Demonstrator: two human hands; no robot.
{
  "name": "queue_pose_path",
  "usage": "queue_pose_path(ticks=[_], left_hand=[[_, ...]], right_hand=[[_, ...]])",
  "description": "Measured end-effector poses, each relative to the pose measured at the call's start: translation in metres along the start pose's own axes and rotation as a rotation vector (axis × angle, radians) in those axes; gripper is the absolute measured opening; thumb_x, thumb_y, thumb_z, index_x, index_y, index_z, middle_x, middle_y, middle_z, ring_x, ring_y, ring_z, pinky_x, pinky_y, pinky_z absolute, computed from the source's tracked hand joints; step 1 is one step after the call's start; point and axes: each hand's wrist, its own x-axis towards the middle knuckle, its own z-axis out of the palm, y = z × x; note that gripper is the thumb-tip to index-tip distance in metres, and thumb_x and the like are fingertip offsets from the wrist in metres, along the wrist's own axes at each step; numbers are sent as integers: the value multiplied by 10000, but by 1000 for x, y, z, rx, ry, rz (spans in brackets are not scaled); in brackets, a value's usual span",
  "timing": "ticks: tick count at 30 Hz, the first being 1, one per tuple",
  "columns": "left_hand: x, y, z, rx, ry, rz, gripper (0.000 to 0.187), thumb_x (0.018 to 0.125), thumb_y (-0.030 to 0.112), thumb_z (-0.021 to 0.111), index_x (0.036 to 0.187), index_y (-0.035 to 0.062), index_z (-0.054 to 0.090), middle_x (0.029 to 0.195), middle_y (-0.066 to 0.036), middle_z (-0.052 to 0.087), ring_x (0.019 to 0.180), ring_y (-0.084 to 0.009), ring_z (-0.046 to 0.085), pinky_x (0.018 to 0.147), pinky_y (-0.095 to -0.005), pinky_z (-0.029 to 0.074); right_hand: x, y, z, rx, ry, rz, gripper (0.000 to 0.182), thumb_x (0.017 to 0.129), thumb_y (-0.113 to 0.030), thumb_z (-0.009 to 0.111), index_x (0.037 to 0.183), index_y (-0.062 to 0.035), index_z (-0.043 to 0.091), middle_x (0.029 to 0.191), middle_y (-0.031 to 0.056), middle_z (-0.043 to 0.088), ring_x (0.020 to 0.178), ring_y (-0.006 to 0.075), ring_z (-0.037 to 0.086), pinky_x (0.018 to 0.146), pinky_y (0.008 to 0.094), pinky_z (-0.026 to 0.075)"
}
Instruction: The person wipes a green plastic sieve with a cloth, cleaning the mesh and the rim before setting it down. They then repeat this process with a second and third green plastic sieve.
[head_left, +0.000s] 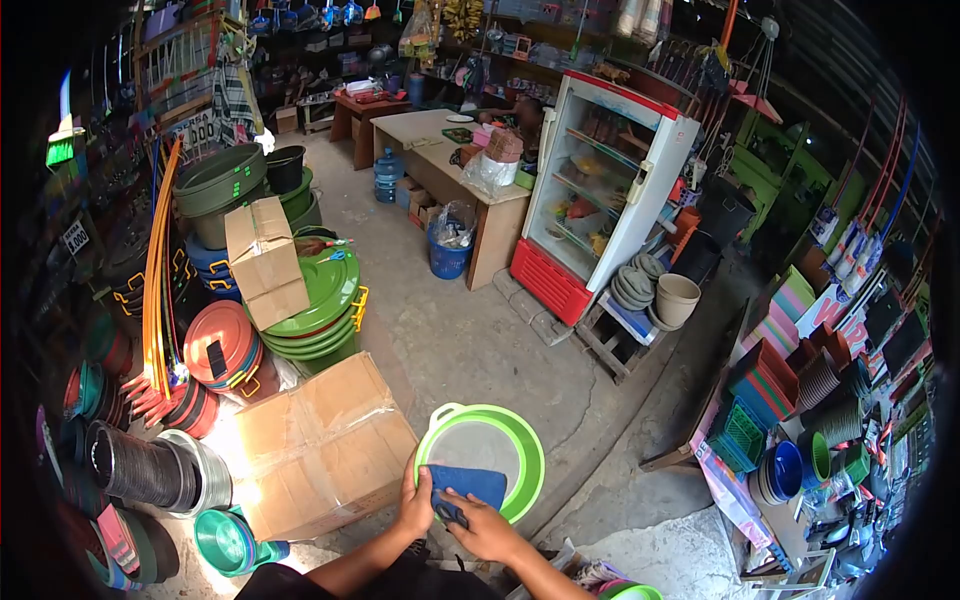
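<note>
A round sieve [532, 462] with a bright green rim, a loop handle and a pale grey base is held up in front of me. My left hand [415, 502] is closed on its left rim. Inside the sieve lies a folded blue cloth [478, 484], and my right hand [484, 528] grips its lower edge and presses it against the base. The right fingers are curled and partly hidden in the cloth. Just left of the sieve stands a large taped cardboard box [320, 445].
Stacked green tubs [325, 290] carry a smaller box [265, 250]. A phone [216, 357] lies on a reddish lid. Ahead are a display fridge [600, 180], a wooden desk [440, 130] and a blue bin [449, 258]. Plastic baskets [738, 432] crowd the right side.
</note>
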Motion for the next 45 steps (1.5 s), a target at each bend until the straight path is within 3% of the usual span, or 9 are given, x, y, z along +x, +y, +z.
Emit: queue_pose_path(ticks=[3,7,11,14,16,25,31,37,45], left_hand=[[7,8,-9,202,31,52,534,1078,364,364,1518,69,298,1318,-162,537,1111,-198,578,947,-324,457],[6,15,-13,106,-52,-33,552,1068,397,363,1544,142,249,1315,-183,537,840,-209,692,662,-293,550],[1,13,-10,165,-79,-81,554,1065,391,378,1542,138,254,1315,-174,540,860,-221,703,665,-302,558],[12,8,-13,209,-49,-18,518,1069,343,390,1504,69,331,1342,-177,543,1085,-253,635,887,-350,510],[20,18,-9,289,-19,174,481,1071,277,393,1463,-1,387,1380,-184,534,1268,-253,509,1075,-360,375],[62,36,-55,165,59,77,541,1071,384,376,1515,81,307,1348,-185,534,1055,-227,634,849,-335,519],[54,29,-60,63,-21,-125,585,1052,430,408,1547,157,253,1389,-179,500,919,-246,694,693,-309,553],[60,14,-53,162,5,61,532,1063,373,415,1503,84,337,1306,-146,554,1001,-181,634,810,-301,518],[85,47,-80,166,82,136,483,1075,284,405,1485,31,365,1312,-132,569,1212,-177,509,959,-297,459]], right_hand=[[-1,-6,-25,-341,-194,49,582,894,-216,622,1417,-22,458,1448,164,500,1369,301,449,1163,483,304],[12,31,-27,-714,49,97,551,845,-174,638,1358,-10,520,1409,167,540,1334,291,494,1154,474,318],[51,47,-29,-357,274,254,540,795,-44,633,1321,30,536,1378,232,543,1311,354,501,1146,423,339],[77,29,-11,-89,461,151,585,800,-2,595,1374,25,487,1460,253,446,1377,404,400,1167,476,289],[86,11,8,-7,343,36,608,829,-25,595,1420,-4,449,1493,249,405,1427,375,336,1186,480,254],[78,-6,-23,-173,-328,-80,589,851,-51,580,1425,-21,451,1488,165,455,1411,304,394,1186,459,276],[101,17,-28,-710,197,72,599,808,-37,581,1395,9,473,1445,211,488,1368,332,444,1149,476,314],[146,13,14,70,475,68,609,821,13,533,1423,-4,448,1482,239,434,1433,353,346,1202,449,207],[119,-9,5,148,-296,-31,490,965,-158,563,1431,-45,461,1495,163,454,1402,306,407,1164,418,297]])
